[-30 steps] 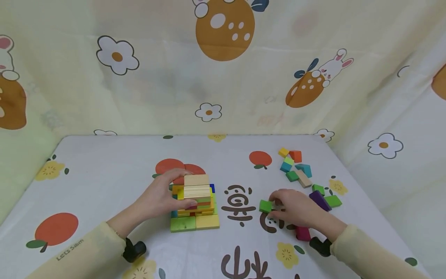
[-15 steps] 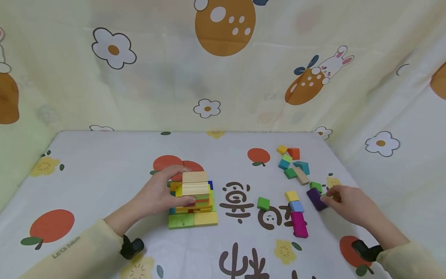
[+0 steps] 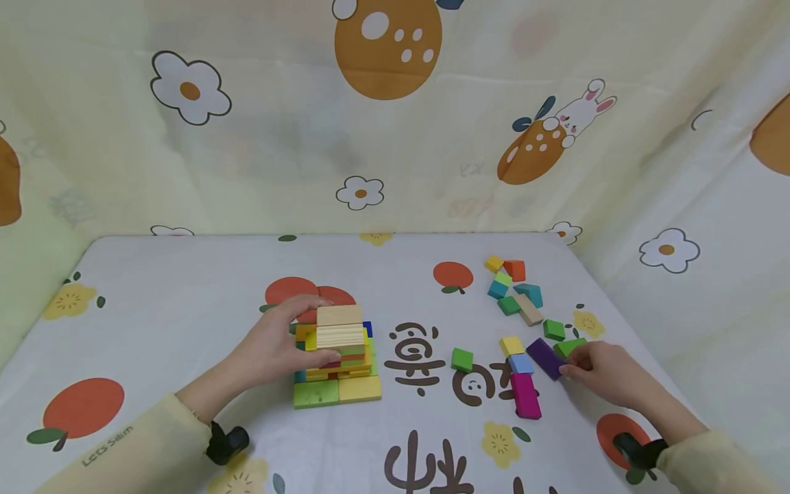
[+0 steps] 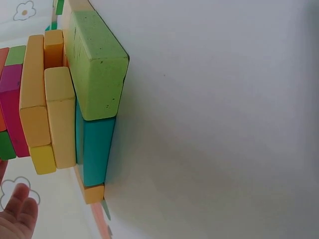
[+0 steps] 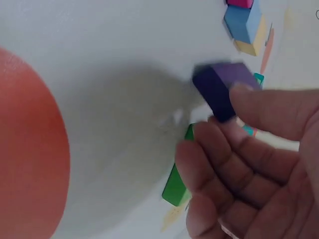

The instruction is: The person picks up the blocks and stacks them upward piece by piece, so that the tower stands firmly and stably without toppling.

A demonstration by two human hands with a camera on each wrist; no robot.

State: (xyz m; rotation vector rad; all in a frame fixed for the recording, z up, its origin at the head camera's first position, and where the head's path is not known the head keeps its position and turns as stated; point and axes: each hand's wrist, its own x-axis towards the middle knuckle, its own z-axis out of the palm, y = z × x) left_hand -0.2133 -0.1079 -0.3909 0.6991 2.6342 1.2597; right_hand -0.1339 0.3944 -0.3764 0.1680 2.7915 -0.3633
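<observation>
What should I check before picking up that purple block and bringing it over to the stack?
1. Right hand on the purple block: ok, fingertips touch its end, thumb too in the right wrist view.
2. Firm grasp: cannot tell, the block lies on the table.
3. Neighbours clear: not ok, a green block sits right against it and the fingers.
4. Stack steadied: ok, the left hand holds its side.
5. Landing spot: ok, the plain wooden block on top is bare.
6. Path to the stack: ok, only low blocks such as the small green square lie between.
</observation>
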